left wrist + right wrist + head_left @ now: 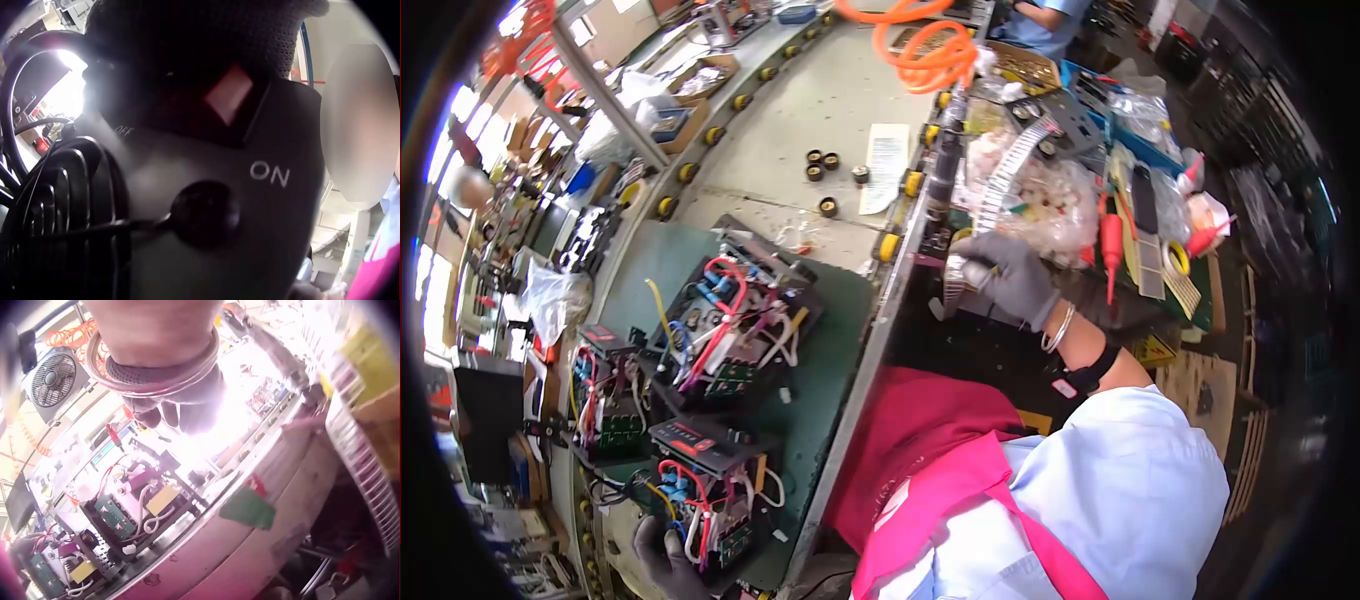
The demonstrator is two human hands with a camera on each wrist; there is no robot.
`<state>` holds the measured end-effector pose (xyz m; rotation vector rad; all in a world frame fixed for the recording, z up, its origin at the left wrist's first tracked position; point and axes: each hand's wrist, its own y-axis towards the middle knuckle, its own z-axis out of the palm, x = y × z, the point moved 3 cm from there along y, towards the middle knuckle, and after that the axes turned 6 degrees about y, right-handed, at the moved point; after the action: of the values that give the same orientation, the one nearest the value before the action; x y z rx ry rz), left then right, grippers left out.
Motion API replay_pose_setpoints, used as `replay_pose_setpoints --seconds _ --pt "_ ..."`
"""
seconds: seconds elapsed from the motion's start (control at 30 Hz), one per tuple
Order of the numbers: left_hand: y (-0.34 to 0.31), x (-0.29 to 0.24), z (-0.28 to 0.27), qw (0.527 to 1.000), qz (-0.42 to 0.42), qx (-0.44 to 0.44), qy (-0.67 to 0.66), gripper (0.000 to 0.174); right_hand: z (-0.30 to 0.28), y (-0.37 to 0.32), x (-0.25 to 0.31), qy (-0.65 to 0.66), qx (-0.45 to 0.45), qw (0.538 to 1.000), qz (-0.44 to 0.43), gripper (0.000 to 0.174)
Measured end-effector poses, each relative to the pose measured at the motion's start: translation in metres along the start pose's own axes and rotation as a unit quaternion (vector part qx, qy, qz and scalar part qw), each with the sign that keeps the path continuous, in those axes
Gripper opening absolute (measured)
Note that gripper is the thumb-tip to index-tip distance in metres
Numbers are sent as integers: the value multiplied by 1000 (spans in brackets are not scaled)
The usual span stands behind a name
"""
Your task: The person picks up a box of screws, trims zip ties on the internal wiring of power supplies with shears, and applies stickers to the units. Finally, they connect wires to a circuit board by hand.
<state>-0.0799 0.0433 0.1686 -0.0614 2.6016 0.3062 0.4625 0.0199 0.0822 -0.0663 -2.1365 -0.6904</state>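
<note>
In the head view, the left hand (665,565), in a grey glove, is at the lower left beside the nearest open electronic unit (705,480), fingers slightly apart and loosely bent. The left wrist view has dark glove fabric (206,28) above a black panel (275,219) marked ON and OFF, with a red switch (230,97) and a round grille. The gloved right hand (1015,280) has bent fingers at the lower part of a white ribbed strip (1010,170), over the bench edge; its fingertip contact is unclear. Glare washes out part of that hand (181,409) in the right wrist view.
Two more open units (730,315) (610,390) with coloured wires stand on the green board (825,400). Small black round parts (829,207) and a paper sheet (885,165) lie beyond. To the right are plastic bags (1055,205), a red bottle (1111,240) and a tape roll (1176,258).
</note>
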Motion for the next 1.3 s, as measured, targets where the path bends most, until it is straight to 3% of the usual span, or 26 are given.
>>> replay_pose_setpoints --seconds 0.07,0.2,0.3,0.33,0.43,0.53,0.6,0.63,0.67,0.77,0.8,0.9,0.93,0.97,1.07,1.1,1.13,1.2,1.23,1.27,1.3 --pt "-1 -4 1 999 43 -22 10 32 -41 -10 -17 -70 -48 996 24 22" --pt "-4 2 2 1000 8 -14 10 32 -94 -25 -43 -90 -117 982 119 20" --pt "-8 -16 -2 996 16 -33 84 32 -85 -36 -43 -112 -44 989 87 20" --pt "-8 -12 -2 995 12 -35 96 33 -74 -41 -53 -116 -8 986 124 22" --pt "-7 -13 -3 995 18 -29 90 33 -38 -53 -74 -212 188 942 179 41" --pt "-3 -5 2 999 46 -21 12 28 -13 -58 -93 -304 200 910 197 52" --pt "5 30 9 996 17 17 -81 26 -1 -51 -100 -264 198 914 235 59" --pt "4 27 7 999 21 3 -44 26 5 -51 -107 -243 197 915 255 62" --pt "2 24 5 1000 25 -11 -8 26 17 -57 -130 -258 163 933 192 49" --pt "-9 7 2 990 82 -84 76 25 30 -52 -159 -294 253 898 208 31" --pt "-15 -2 4 983 108 -114 99 25 23 -48 -141 -275 162 941 109 18" --pt "-38 -93 5 930 243 -181 206 23 15 -28 -108 -344 161 920 97 22" --pt "-40 -93 17 943 272 -172 80 16 13 -20 -91 -393 155 904 72 18" --pt "-43 -58 31 956 272 -104 29 24 10 -14 -75 -416 175 889 76 17" --pt "-52 -110 69 936 351 6 1 16 2 -8 -47 -449 257 851 87 17" --pt "-55 -117 82 931 360 62 -5 27 -4 -12 -43 -455 305 822 156 19" --pt "-55 -128 95 917 386 99 -29 23 -14 -20 -41 -477 339 794 166 20" --pt "-61 -125 122 897 418 132 -50 24 -41 -32 -25 -487 391 760 180 17" --pt "-63 -123 132 894 422 141 -60 26 -54 -39 -13 -471 384 778 158 17" --pt "-65 -121 138 899 406 150 -66 27 -64 -40 -1 -473 424 747 198 18" --pt "-67 -119 143 904 390 158 -73 30 -72 -45 10 -449 451 746 195 18"
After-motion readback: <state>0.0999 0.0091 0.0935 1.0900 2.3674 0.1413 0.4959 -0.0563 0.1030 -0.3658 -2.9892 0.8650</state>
